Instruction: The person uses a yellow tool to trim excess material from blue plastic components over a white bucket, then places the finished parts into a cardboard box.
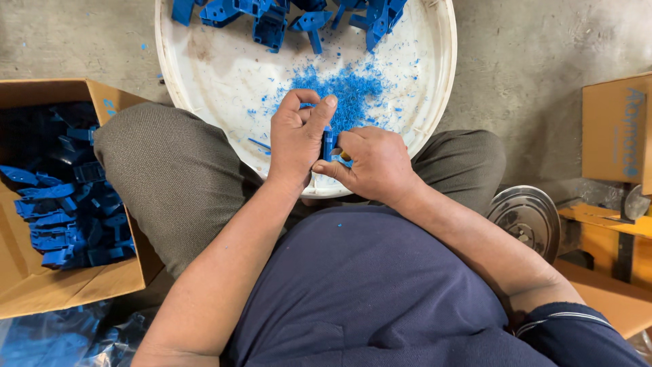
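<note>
A seated person is gripping a small blue plastic part (329,144) upright between both hands above the near rim of a round white tray (204,75). The left hand (297,139) is clenching round the part, thumb pressing over its top; the right hand (372,163) is closing on what appears to be a small trimming tool with a yellowish handle (346,156), though fingers are hiding most of it. Blue shavings (346,92) are piling in the tray's middle, suggesting trimming is well under way, while a cluster of blue parts (272,17) is waiting at the far rim. A cardboard box (41,285) at the left knee is holding many more blue parts, so much of the batch is seemingly finished. Room is tight: knees are flanking the tray, the box is crowding the left, and a metal disc (528,217) and another carton (614,129) are closing in on the right.
</note>
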